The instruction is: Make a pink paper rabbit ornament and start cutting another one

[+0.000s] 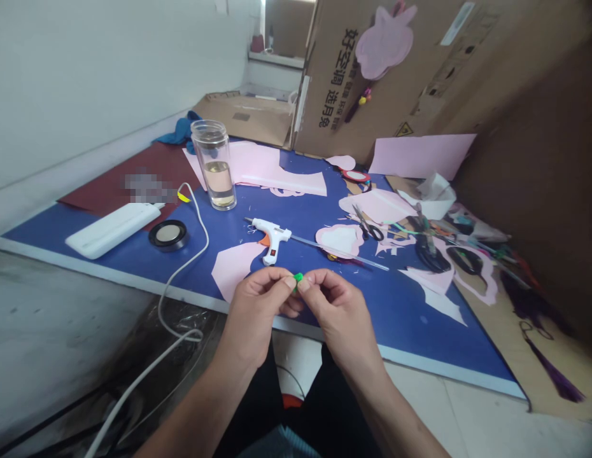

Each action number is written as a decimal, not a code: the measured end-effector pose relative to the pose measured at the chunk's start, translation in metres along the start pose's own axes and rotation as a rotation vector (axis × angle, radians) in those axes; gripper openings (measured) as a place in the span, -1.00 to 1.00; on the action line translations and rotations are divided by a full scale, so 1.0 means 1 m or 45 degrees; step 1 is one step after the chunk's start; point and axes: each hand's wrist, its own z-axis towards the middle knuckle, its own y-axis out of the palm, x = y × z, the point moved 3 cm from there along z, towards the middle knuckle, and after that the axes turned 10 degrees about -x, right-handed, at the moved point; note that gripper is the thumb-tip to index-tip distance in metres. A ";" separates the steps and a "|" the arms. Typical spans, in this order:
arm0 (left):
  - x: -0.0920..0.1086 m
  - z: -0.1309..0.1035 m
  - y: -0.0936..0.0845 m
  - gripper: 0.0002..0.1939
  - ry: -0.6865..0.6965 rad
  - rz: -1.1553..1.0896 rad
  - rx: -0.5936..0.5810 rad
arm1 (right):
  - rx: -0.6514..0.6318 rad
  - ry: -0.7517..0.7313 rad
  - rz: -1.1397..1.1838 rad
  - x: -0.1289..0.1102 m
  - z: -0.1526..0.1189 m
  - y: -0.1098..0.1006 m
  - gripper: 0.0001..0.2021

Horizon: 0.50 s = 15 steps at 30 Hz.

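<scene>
A small bright green piece (298, 278) is pinched between my two hands above the table's front edge; its exact kind is too small to make out. My left hand (265, 299) grips it from the left with thumb and fingertips closed. From the other side my right hand (331, 299) pinches it the same way. Just beyond my hands lies a white glue gun (275, 240) with an orange trigger and a clear glue stick (344, 253) sticking out behind. Pink paper (235, 267) lies to the left of it, and a pink-edged white cutout (341, 240) to the right.
On the blue table (296, 213) stand a glass bottle of liquid (217, 172), a white power bank (112, 232) and a black round lid (168, 235). Scissors (370, 226) and paper scraps lie right. A cardboard box (334, 83) rises behind; a white cable (188, 261) hangs over the front edge.
</scene>
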 end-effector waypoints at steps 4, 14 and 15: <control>0.001 -0.001 0.000 -0.86 -0.005 0.004 -0.002 | 0.003 -0.008 0.008 -0.001 0.001 0.001 -0.77; 0.004 0.001 0.001 -0.84 -0.020 0.023 0.020 | -0.012 -0.014 0.038 -0.002 0.003 0.000 -0.76; 0.004 0.001 0.001 -0.84 -0.022 0.025 0.024 | -0.016 -0.013 0.044 -0.002 0.003 0.000 -0.76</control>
